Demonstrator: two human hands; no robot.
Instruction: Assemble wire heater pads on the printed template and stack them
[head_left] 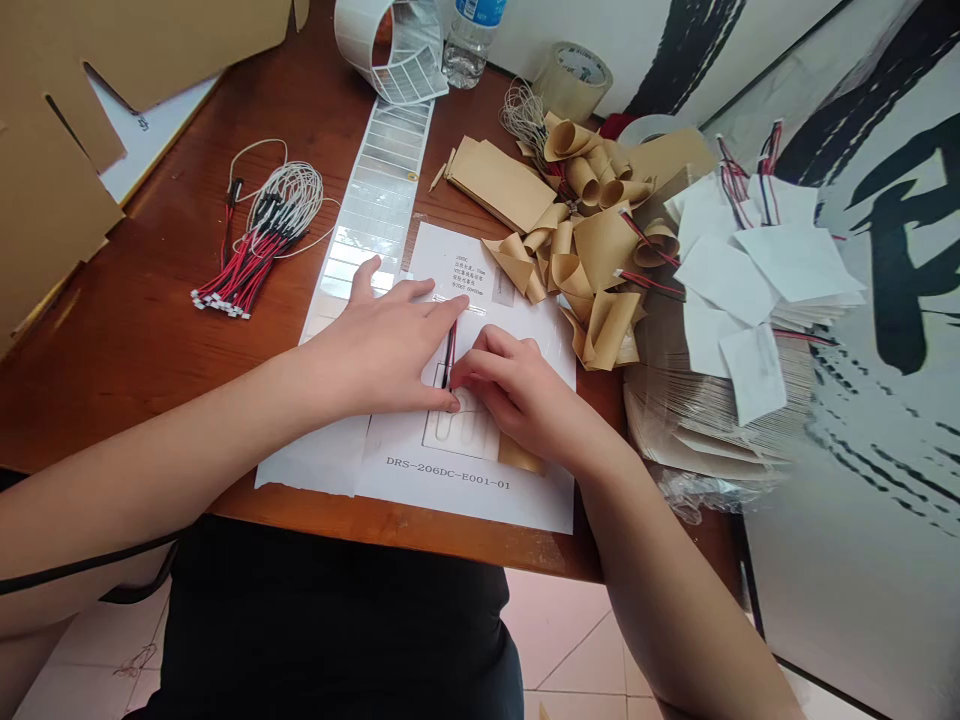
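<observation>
My left hand point(386, 345) lies with its fingers spread over a printed white sheet point(472, 490), its thumb on a thin pale pad point(461, 430) with a looped pattern. My right hand point(525, 390) is closed, its curled fingertips at the pad's upper end beside a red-and-black wire point(451, 352). What those fingertips pinch is hidden. The wire runs up from the pad toward my left fingers. Under my right hand a piece of brown paper point(523, 456) shows on the sheet.
A strip of clear labels point(375, 190) runs up to its roll point(360, 40) near a water bottle point(469, 50). A wire bundle point(259, 245) lies left. Curled brown papers point(585, 260) lie right, beside stacked white pads point(739, 290). Cardboard point(45, 180) stands left; a tape roll point(574, 80) is behind.
</observation>
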